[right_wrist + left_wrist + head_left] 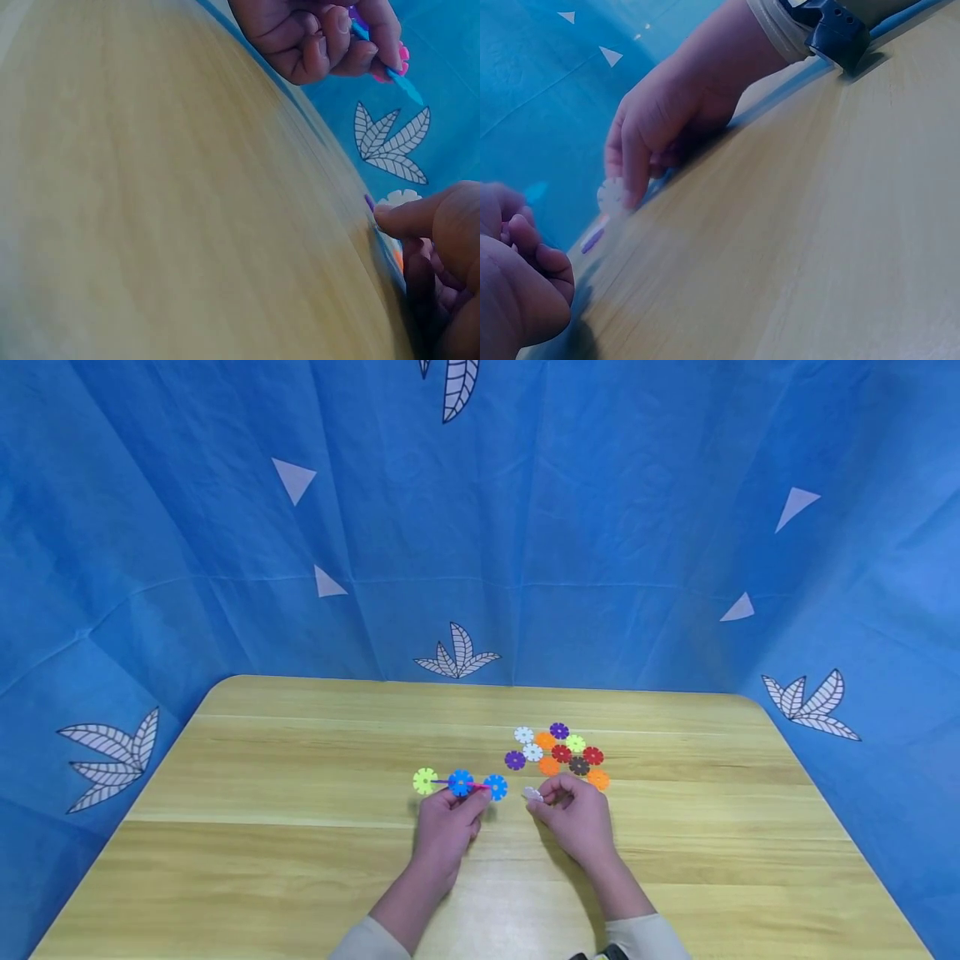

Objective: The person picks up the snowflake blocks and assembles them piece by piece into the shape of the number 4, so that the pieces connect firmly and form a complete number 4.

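Observation:
My left hand (444, 827) grips a row of joined notched discs above the table. In the head view the row runs from a yellow-green disc (424, 781) through a blue disc (461, 782) to a second blue disc (495, 787), with purple and pink discs seen edge-on as links. Between thumb and fingers, my right hand (577, 818) pinches a white notched disc (532, 794), just right of that row. The left wrist view shows this white disc (612, 196) upright at the fingertips. Part of the joined row is hidden behind the left fingers.
Beyond the right hand, loose notched discs lie in a cluster on the wooden table (285, 860): purple (514, 760), red (561, 753), orange (597, 779), dark brown (578, 766) and others. A blue patterned curtain (480, 527) hangs behind the table's far edge.

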Demonstrator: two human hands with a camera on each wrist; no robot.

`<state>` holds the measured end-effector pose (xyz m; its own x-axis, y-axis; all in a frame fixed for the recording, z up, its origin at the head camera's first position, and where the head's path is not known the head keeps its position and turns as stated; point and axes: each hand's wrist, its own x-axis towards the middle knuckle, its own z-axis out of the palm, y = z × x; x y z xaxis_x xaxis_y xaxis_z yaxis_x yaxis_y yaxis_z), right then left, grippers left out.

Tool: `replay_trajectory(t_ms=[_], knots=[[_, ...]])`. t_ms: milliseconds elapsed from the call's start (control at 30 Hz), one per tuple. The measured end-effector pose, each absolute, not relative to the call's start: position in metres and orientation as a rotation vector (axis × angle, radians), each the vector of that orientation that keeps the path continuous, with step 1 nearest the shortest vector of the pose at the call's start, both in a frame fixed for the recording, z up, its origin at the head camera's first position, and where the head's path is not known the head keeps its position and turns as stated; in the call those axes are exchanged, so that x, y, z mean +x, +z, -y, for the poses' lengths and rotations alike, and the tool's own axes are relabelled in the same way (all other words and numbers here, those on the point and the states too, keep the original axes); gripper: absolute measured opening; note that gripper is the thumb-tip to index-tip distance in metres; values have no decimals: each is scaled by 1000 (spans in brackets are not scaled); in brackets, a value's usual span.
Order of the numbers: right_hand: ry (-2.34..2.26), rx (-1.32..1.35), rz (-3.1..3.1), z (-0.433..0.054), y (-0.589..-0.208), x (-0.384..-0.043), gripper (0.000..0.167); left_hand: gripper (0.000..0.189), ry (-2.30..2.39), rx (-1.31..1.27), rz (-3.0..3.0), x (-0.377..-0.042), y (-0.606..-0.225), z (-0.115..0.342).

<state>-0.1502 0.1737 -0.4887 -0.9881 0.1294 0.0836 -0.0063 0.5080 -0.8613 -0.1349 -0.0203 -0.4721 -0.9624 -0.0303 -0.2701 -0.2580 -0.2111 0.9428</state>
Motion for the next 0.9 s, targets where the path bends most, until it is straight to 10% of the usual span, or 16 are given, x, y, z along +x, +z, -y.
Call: replay_trajectory(t_ms=[900], knots=[[1715, 42, 2529, -163, -468, -141, 15, 20, 2344, -355, -1854, -136, -473, 20]])
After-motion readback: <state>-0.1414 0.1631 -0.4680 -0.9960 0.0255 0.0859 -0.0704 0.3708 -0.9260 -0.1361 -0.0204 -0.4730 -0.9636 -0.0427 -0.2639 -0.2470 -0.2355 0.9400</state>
